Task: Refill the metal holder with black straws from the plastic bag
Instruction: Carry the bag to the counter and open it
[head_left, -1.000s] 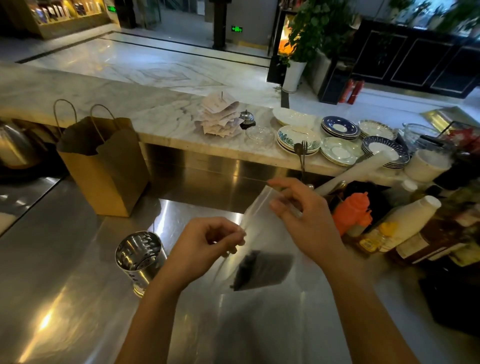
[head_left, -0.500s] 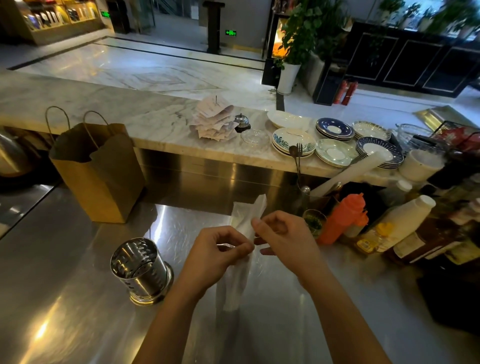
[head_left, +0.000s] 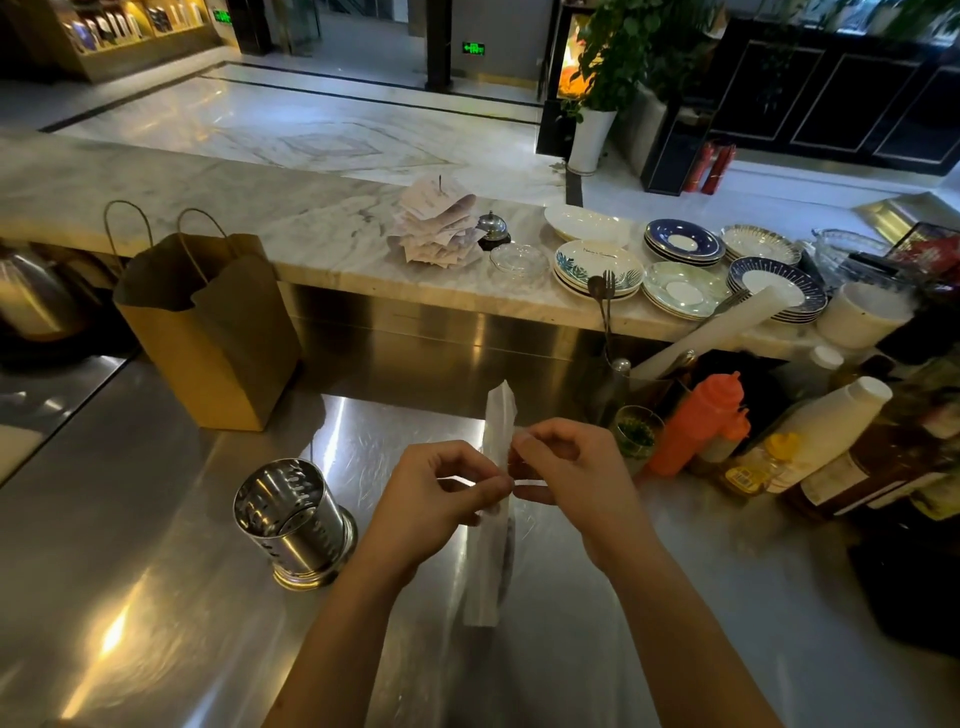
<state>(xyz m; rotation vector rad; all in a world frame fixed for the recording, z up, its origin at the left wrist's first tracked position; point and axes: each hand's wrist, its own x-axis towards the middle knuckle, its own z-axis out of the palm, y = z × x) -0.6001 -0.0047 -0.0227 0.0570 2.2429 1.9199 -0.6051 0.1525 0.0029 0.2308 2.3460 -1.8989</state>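
A long clear plastic bag (head_left: 491, 571) stands upright over the steel counter, edge-on to me, its top rising above my fingers. Dark straws (head_left: 510, 551) show faintly through its lower part. My left hand (head_left: 441, 499) pinches the bag's left side near the top. My right hand (head_left: 566, 473) pinches the right side at the same height, fingertips almost touching the left ones. The perforated metal holder (head_left: 291, 519) stands upright and looks empty, a hand's width left of my left hand.
A brown paper bag (head_left: 208, 327) stands behind the holder. Sauce bottles, an orange squeeze bottle (head_left: 696, 426) and a small glass (head_left: 636, 431) crowd the counter's right side. The marble ledge (head_left: 332, 239) behind carries stacked plates, a receipt spike and a bell.
A second ago the bag was held spread wide with my hands apart and the straws visible as a dark patch. My hands have come together and the bag now hangs narrow and upright.
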